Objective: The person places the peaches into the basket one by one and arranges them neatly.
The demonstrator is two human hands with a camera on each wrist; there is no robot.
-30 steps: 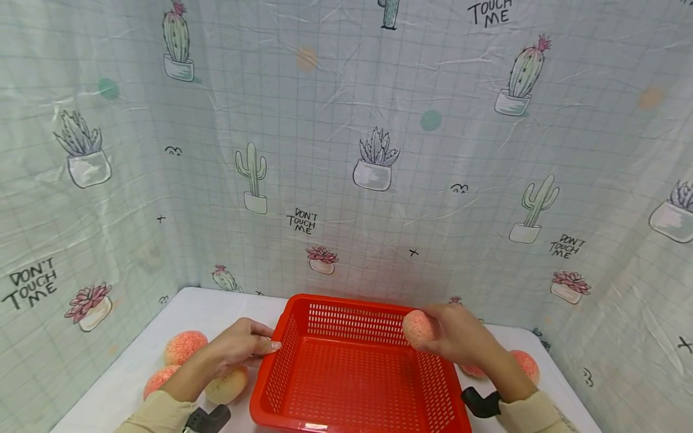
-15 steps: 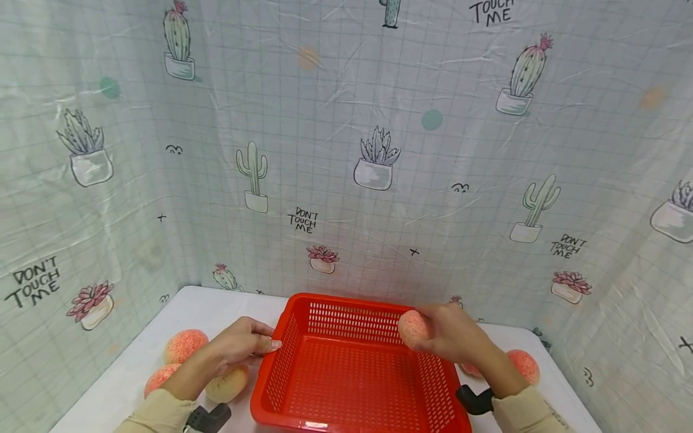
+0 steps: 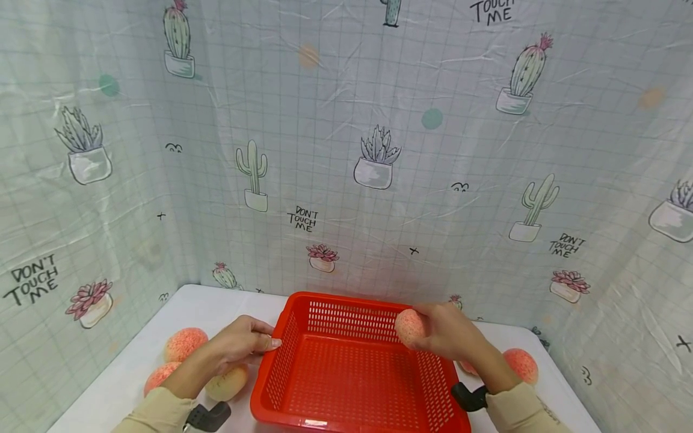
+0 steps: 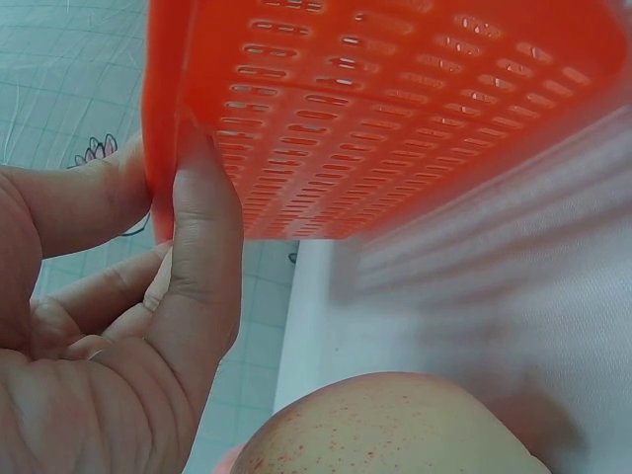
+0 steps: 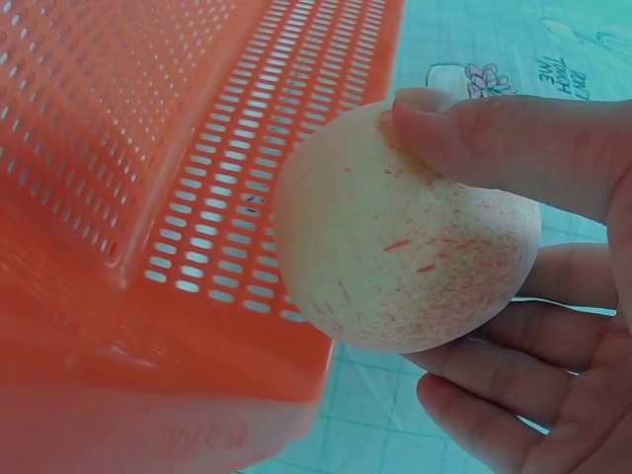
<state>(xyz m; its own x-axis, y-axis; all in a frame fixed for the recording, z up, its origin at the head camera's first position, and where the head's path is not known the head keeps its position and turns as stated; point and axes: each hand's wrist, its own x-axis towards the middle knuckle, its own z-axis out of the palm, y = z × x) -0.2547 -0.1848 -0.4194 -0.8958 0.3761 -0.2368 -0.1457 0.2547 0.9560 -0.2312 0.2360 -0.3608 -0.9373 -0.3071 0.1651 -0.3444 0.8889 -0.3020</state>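
My left hand [image 3: 243,343] pinches the left rim of a red plastic basket [image 3: 346,385]. In the left wrist view, thumb and fingers lie on either side of that rim [image 4: 163,99], beside the slotted wall. My right hand [image 3: 449,334] grips a peach [image 3: 409,328] at the basket's back right corner, above the rim. The right wrist view shows this peach [image 5: 395,247], pale with red flecks, between thumb and fingers and in front of the slotted basket wall [image 5: 247,178]. Inside, the basket holds nothing visible.
Left of the basket lie a pink peach [image 3: 186,344], another pink one [image 3: 157,377] partly behind my forearm, and a yellowish peach [image 3: 227,383]. On the right are a pink peach [image 3: 521,365] and one mostly hidden [image 3: 467,367]. Patterned sheeting [image 3: 346,228] encloses the white table [image 3: 216,304].
My right hand has moved slightly left with the peach, further over the basket. The left hand keeps its grip on the rim, and the basket stays in place.
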